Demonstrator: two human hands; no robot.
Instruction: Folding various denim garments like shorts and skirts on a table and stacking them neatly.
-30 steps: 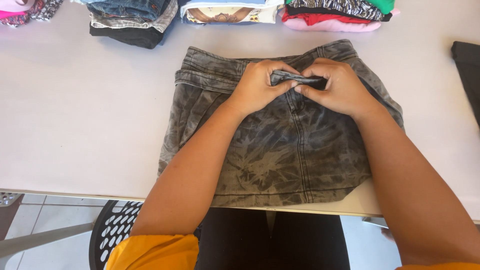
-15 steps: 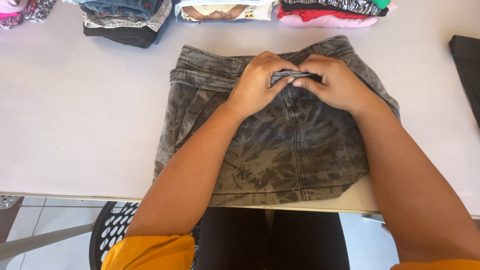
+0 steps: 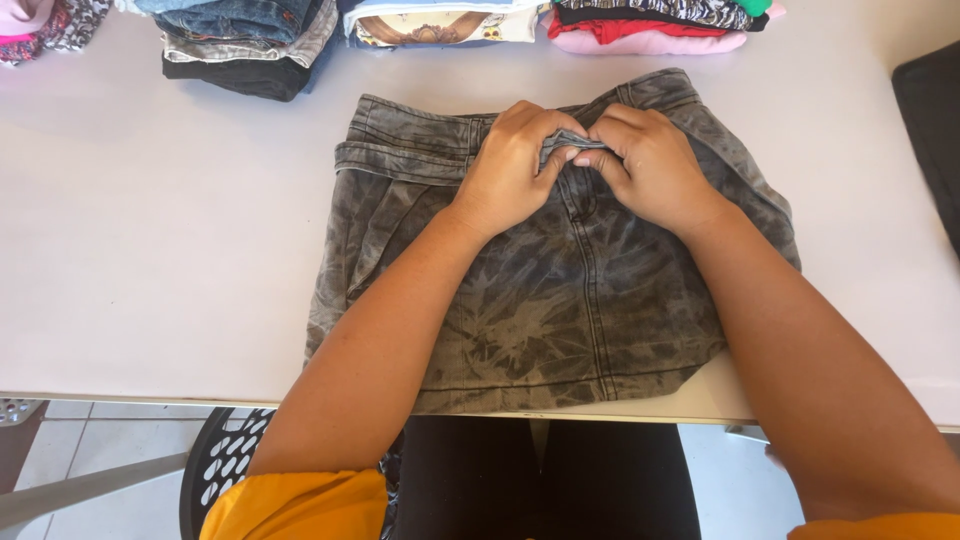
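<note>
Little has changed since a second ago: the waistband of the grey skirt point(image 3: 540, 290) is still pinched between the left hand point(image 3: 515, 155) and right hand point(image 3: 650, 160) on the worktop point(image 3: 150, 220).

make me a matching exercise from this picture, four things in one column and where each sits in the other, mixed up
Things:
1. grey denim skirt
2. pile of folded jeans
3. pink folded garment
4. perforated black chair seat

Places:
a. far edge of the table, left
b. below the table's near edge
c. flat in the middle, under the left hand and right hand
d. far edge, right of centre, bottom of a stack

Pairs: 1-c, 2-a, 3-d, 4-b
</note>
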